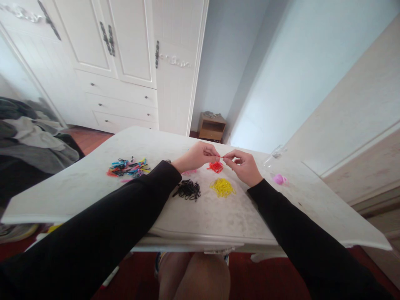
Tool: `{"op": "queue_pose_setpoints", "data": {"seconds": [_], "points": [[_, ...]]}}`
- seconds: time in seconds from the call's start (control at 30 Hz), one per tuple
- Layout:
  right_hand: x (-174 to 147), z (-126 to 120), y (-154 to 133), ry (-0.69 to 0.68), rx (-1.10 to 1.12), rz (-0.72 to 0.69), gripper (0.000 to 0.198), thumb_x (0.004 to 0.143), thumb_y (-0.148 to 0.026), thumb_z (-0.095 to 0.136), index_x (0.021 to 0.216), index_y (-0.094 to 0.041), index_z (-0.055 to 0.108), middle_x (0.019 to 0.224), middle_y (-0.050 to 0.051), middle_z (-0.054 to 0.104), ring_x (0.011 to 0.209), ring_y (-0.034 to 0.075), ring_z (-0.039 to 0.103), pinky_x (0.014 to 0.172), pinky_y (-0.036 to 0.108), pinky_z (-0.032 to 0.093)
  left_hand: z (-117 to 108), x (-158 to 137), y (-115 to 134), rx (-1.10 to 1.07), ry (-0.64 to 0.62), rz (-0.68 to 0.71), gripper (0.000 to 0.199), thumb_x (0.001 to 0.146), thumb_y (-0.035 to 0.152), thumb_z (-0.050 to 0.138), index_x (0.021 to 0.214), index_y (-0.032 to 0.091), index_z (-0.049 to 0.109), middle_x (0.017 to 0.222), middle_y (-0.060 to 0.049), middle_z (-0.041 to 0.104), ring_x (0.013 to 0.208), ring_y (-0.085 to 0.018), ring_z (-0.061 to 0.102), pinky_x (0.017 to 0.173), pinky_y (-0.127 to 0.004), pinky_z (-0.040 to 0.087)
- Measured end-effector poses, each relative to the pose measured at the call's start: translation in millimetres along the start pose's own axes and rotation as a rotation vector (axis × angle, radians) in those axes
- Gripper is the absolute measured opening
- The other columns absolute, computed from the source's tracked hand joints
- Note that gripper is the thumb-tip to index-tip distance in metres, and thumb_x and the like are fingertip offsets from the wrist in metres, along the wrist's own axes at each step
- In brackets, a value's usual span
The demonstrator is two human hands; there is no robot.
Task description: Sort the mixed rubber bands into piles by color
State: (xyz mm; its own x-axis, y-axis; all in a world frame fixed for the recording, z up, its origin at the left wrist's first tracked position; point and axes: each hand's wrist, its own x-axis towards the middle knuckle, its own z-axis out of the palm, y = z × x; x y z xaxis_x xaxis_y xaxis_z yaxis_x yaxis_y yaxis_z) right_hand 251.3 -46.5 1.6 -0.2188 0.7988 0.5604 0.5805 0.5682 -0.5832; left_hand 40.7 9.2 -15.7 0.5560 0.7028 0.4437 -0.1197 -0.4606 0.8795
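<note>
Over the far middle of the table, my left hand (200,156) and my right hand (245,166) pinch a thin red rubber band (221,156) between their fingertips. The band spans the small gap between the two hands. Just below it lies a small heap of red rubber bands (215,167). Closer to me are a yellow heap (223,188) and, left of that, a black heap (188,190). A few pink bands (189,172) show partly from behind my left wrist. Further left, a mixed-colour heap (128,167) is spread out, with my left sleeve in front of its near side.
On the white table (200,221), a purple-pink ball-like bundle (279,179) and a clear plastic container (274,156) lie to the right. Beyond stand a white wardrobe (125,100) and a small wooden cabinet (212,127). Clothes (31,141) are piled at left.
</note>
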Motion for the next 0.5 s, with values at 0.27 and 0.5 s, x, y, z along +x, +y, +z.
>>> {"op": "queue_pose_setpoints", "data": {"seconds": [0.27, 0.5], "points": [[-0.1, 1.0, 5.0, 0.046, 0.025, 0.028, 0.018, 0.085, -0.036, 0.074, 0.082, -0.019, 0.074, 0.078, 0.004, 0.074, 0.069, 0.016, 0.064, 0.057, 0.029, 0.045, 2.0, 0.0, 4.2, -0.007, 0.049, -0.023, 0.010, 0.078, 0.018, 0.078, 0.081, 0.013, 0.070, 0.074, -0.005, 0.076, 0.067, -0.012, 0.068, 0.065, -0.024, 0.052], [0.3, -0.1, 2.4, 0.035, 0.014, 0.033, 0.020, 0.085, -0.038, 0.073, 0.080, -0.018, 0.073, 0.076, 0.003, 0.073, 0.068, 0.016, 0.063, 0.059, 0.029, 0.045, 2.8, 0.8, 6.6, 0.014, 0.024, -0.002, 0.009, 0.080, 0.018, 0.075, 0.079, 0.012, 0.068, 0.073, -0.005, 0.073, 0.068, -0.012, 0.067, 0.064, -0.024, 0.050]]}}
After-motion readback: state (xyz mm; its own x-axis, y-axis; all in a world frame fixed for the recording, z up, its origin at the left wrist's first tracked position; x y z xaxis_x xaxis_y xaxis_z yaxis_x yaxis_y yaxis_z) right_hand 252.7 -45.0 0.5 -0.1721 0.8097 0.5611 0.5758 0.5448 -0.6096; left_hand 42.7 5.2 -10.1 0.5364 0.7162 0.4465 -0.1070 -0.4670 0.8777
